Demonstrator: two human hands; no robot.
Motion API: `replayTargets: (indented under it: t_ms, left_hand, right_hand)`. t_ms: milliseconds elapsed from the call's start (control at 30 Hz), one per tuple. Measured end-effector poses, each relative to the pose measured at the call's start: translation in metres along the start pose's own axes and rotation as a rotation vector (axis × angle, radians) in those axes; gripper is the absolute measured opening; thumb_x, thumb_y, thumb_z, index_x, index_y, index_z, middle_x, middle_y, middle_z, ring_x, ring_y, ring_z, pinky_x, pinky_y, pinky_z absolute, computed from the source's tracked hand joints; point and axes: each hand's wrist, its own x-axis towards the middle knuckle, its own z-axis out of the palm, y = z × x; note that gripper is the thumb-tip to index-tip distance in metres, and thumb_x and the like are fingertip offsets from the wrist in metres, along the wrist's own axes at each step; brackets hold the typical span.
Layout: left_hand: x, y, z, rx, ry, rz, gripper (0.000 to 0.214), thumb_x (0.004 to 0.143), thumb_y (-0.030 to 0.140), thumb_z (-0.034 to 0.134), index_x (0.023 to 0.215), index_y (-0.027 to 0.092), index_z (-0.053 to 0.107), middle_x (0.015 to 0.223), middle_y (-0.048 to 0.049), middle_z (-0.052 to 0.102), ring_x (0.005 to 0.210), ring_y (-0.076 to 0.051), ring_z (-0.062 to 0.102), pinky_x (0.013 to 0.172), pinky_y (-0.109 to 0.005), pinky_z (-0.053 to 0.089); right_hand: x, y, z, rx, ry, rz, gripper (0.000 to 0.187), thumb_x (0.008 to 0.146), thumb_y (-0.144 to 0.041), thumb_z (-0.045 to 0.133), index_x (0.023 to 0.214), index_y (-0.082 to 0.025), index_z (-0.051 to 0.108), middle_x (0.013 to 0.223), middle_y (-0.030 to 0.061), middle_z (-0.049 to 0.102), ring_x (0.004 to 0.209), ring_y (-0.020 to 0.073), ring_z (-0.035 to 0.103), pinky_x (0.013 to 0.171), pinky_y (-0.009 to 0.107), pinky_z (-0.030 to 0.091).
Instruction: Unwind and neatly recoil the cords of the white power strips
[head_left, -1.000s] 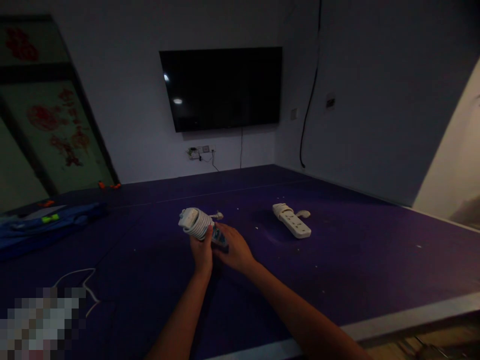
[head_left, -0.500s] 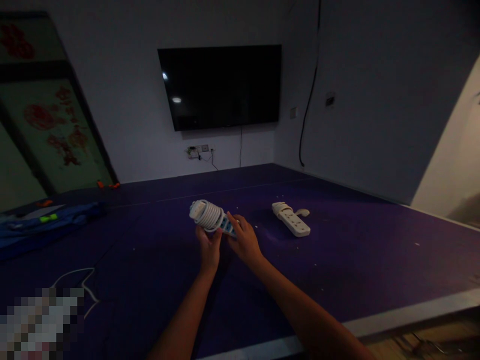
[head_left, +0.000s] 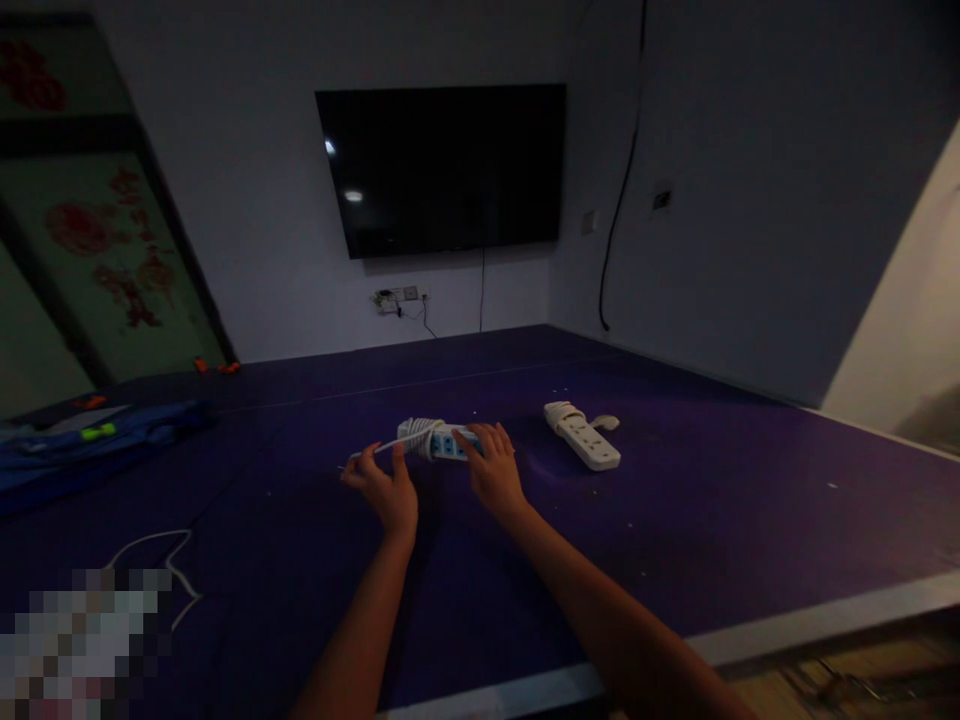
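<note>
My right hand [head_left: 496, 478] grips the right end of a white power strip [head_left: 444, 444] with blue sockets, its fingers over the top. Several turns of white cord [head_left: 420, 440] wrap around the strip's left part. A loose length of that cord [head_left: 388, 444] stretches left from the coil to my left hand [head_left: 388, 492], which is closed on it with the fingertips. The cord's far end at my left fingers is too small to make out. Another white power strip [head_left: 590, 445], also wrapped in its cord, lies on the purple surface to the right.
The purple surface [head_left: 525, 580] has a pale front edge [head_left: 810, 620]. At the left lie blue cloth [head_left: 150, 435], a thin white cable [head_left: 176, 570] and a pixelated patch. A television [head_left: 450, 170] hangs on the back wall above wall sockets [head_left: 397, 298].
The power strip has been lowered and turned more level. My left hand has moved from under the coil to the left, drawing out a length of cord. My right hand keeps its grip.
</note>
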Motion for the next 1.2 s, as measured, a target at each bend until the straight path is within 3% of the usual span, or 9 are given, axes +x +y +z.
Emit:
replayTargets:
  t_ms: [133,233,367,533,667,767,933,1033,1200]
  left_hand:
    - [0.017,-0.013,-0.004,0.042,0.108,-0.084,0.042,0.079,0.050,0.054,0.105,0.017,0.051,0.116,-0.0120,0.032,0.108,-0.023,0.044,0.096,-0.042,0.039]
    - [0.026,-0.022,-0.008,0.067,0.114,-0.176,0.044,0.075,0.050,0.059,0.102,0.016,0.054,0.112,-0.0117,0.035,0.103,-0.023,0.046,0.093,-0.041,0.041]
    - [0.027,-0.028,-0.007,0.081,0.045,-0.171,0.043,0.073,0.049,0.062,0.102,0.017,0.056,0.111,-0.0112,0.037,0.106,-0.025,0.046,0.092,-0.040,0.041]
    - [0.021,-0.030,-0.001,0.113,-0.089,-0.189,0.047,0.073,0.049,0.061,0.106,0.017,0.058,0.112,-0.0123,0.040,0.106,-0.027,0.048,0.092,-0.044,0.040]
    - [0.015,-0.030,0.000,0.195,-0.283,-0.099,0.045,0.071,0.048,0.061,0.099,0.013,0.063,0.098,-0.0135,0.049,0.106,-0.032,0.048,0.094,-0.046,0.037]
    - [0.012,-0.025,-0.001,0.221,-0.344,0.000,0.036,0.073,0.044,0.058,0.090,0.013,0.066,0.090,-0.0138,0.054,0.103,-0.033,0.050,0.093,-0.047,0.036]
    - [0.008,-0.007,0.000,-0.049,-0.389,0.038,0.027,0.077,0.044,0.055,0.068,0.021,0.066,0.076,-0.0094,0.061,0.088,-0.027,0.056,0.092,-0.043,0.037]
    - [0.002,0.003,0.002,-0.180,-0.496,0.125,0.021,0.074,0.042,0.061,0.074,0.023,0.069,0.082,-0.0082,0.066,0.090,-0.026,0.057,0.091,-0.040,0.038]
    - [-0.009,0.005,0.007,-0.140,-0.616,0.268,0.027,0.063,0.039,0.073,0.086,0.025,0.069,0.089,-0.0082,0.067,0.091,-0.027,0.057,0.092,-0.041,0.037]
  right_hand:
    - [0.001,0.009,-0.002,0.011,-0.057,-0.177,0.063,0.077,0.000,0.043,0.132,-0.031,0.046,0.124,0.0051,0.052,0.121,0.0225,0.040,0.108,0.051,0.025]
    - [0.000,0.015,-0.004,0.028,-0.051,-0.222,0.062,0.079,0.000,0.042,0.132,-0.033,0.046,0.125,0.0034,0.052,0.124,0.0214,0.039,0.110,0.050,0.024]
    - [-0.002,0.017,-0.003,0.009,0.040,-0.104,0.059,0.082,-0.005,0.043,0.134,-0.034,0.043,0.127,0.0038,0.051,0.124,0.0224,0.039,0.108,0.049,0.026]
    - [-0.002,0.019,-0.003,-0.037,0.181,0.075,0.055,0.085,-0.016,0.044,0.139,-0.025,0.036,0.131,0.0101,0.047,0.123,0.0258,0.039,0.101,0.045,0.034]
    - [0.000,0.021,-0.007,-0.059,0.204,0.152,0.057,0.084,-0.023,0.046,0.140,-0.022,0.035,0.127,0.0124,0.049,0.117,0.0269,0.043,0.096,0.042,0.036]
    - [0.001,0.020,-0.007,-0.085,0.183,0.186,0.059,0.082,-0.026,0.049,0.140,-0.023,0.036,0.125,0.0112,0.050,0.113,0.0278,0.043,0.094,0.043,0.035]
    - [-0.001,0.022,0.001,-0.072,0.191,0.218,0.058,0.081,-0.027,0.051,0.138,-0.025,0.038,0.119,0.0103,0.052,0.110,0.0272,0.044,0.099,0.048,0.028]
    - [-0.003,0.027,0.007,-0.063,0.179,0.229,0.054,0.082,-0.026,0.050,0.136,-0.023,0.041,0.117,0.0108,0.052,0.110,0.0262,0.044,0.100,0.048,0.028]
    - [-0.006,0.031,0.009,-0.070,0.113,0.173,0.049,0.082,-0.024,0.051,0.131,-0.023,0.047,0.119,0.0105,0.052,0.111,0.0269,0.043,0.100,0.047,0.030]
